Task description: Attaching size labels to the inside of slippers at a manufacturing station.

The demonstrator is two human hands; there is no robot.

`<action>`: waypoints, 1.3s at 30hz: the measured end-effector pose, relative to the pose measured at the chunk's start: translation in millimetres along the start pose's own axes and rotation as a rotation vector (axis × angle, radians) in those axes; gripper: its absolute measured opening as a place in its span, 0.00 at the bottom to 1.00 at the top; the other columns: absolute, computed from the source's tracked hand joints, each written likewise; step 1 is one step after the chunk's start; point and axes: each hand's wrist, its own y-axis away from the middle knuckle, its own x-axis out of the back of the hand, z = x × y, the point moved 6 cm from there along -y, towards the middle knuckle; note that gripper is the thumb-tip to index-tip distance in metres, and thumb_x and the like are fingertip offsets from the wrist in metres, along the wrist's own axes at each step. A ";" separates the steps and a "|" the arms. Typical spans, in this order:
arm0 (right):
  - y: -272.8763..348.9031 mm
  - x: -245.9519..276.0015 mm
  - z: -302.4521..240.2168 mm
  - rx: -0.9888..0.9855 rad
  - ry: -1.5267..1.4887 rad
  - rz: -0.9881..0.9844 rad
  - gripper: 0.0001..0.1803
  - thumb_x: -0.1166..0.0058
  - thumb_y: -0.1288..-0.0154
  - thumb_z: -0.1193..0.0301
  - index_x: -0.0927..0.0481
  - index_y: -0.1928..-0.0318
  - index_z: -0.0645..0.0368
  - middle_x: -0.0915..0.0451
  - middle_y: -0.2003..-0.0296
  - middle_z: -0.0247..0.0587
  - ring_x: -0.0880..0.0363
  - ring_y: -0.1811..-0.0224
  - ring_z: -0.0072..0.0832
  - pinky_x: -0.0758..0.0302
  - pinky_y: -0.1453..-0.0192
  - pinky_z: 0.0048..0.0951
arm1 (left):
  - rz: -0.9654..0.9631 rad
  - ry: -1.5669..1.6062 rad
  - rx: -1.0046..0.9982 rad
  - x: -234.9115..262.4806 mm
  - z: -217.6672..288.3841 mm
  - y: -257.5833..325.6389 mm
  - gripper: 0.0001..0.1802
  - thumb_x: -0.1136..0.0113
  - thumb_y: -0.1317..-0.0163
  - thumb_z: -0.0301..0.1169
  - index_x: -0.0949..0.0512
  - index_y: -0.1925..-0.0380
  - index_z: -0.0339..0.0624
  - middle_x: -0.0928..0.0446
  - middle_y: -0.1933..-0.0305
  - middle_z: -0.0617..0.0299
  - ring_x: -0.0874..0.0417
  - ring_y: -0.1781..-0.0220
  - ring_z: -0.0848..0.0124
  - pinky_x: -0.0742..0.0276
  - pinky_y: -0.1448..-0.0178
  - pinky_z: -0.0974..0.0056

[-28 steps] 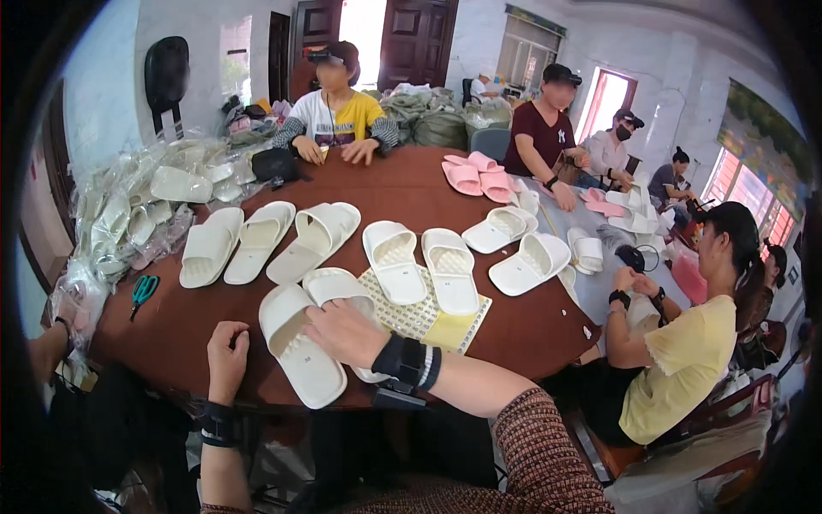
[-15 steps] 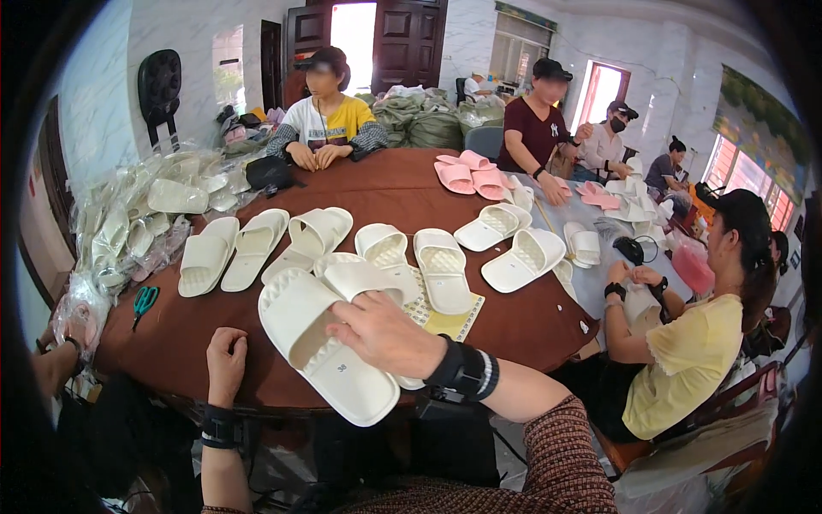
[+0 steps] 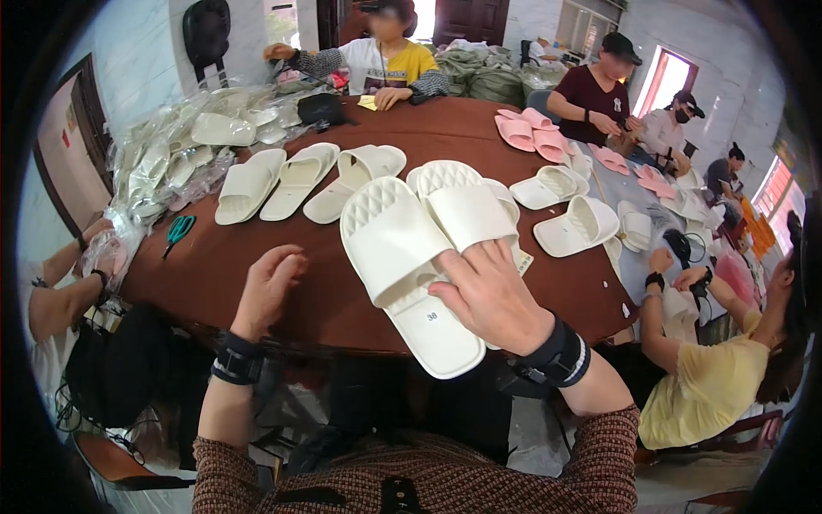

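My right hand is closed on a pair of cream-white slide slippers, its fingers tucked under the straps. The pair is tilted over the near part of the brown-covered table, toes pointing away from me. Part of another white slipper shows behind it; whether my hand holds that too cannot be told. My left hand holds nothing, its thumb apart from loosely curved fingers, above the table's near edge. Beyond it, white slippers lie in a row. More white slippers rest to the right of the held pair.
Teal-handled scissors lie at the left. Behind them is a heap of plastic-wrapped white slippers. Pink slippers sit at the far right of the brown cloth. Co-workers are around the tables; one in yellow is close on my right.
My right hand has moved the held slippers up and rightward in view. My left hand has risen and its fingers have loosened. The view has shifted, and the person opposite has reached out an arm.
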 end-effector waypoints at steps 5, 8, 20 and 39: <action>5.2 -9.5 -5.2 0.009 -0.014 -0.121 0.17 0.36 0.40 0.66 0.24 0.53 0.59 0.30 0.62 0.45 0.32 0.54 0.43 0.38 0.45 0.43 | -0.358 0.497 0.081 -69.0 51.4 12.8 0.22 0.47 0.26 0.38 0.28 0.40 0.34 0.19 0.55 0.60 0.18 0.60 0.76 0.20 0.57 0.70; 10.7 -8.9 -6.5 0.033 -0.009 -0.079 0.20 0.36 0.40 0.66 0.23 0.50 0.58 0.30 0.62 0.44 0.31 0.55 0.43 0.38 0.45 0.42 | -0.280 0.462 0.172 -78.8 53.0 8.2 0.17 0.45 0.28 0.35 0.25 0.47 0.35 0.18 0.62 0.61 0.17 0.67 0.76 0.19 0.63 0.70; 38.6 -22.8 24.5 -0.201 -0.123 -0.254 0.29 0.45 0.33 0.70 0.35 0.33 0.56 0.23 0.61 0.50 0.25 0.57 0.48 0.32 0.48 0.46 | 0.022 0.515 0.210 -20.6 17.3 7.2 0.07 0.45 0.32 0.28 0.24 0.57 0.39 0.18 0.68 0.61 0.17 0.74 0.74 0.21 0.74 0.70; 14.4 -54.3 106.3 -0.179 -0.078 -0.573 0.39 0.36 0.43 0.61 0.34 0.31 0.56 0.36 0.33 0.56 0.40 0.29 0.52 0.39 0.28 0.48 | 0.147 0.492 0.285 0.6 -15.3 36.9 0.05 0.46 0.33 0.27 0.26 0.60 0.37 0.20 0.71 0.59 0.19 0.78 0.70 0.24 0.75 0.69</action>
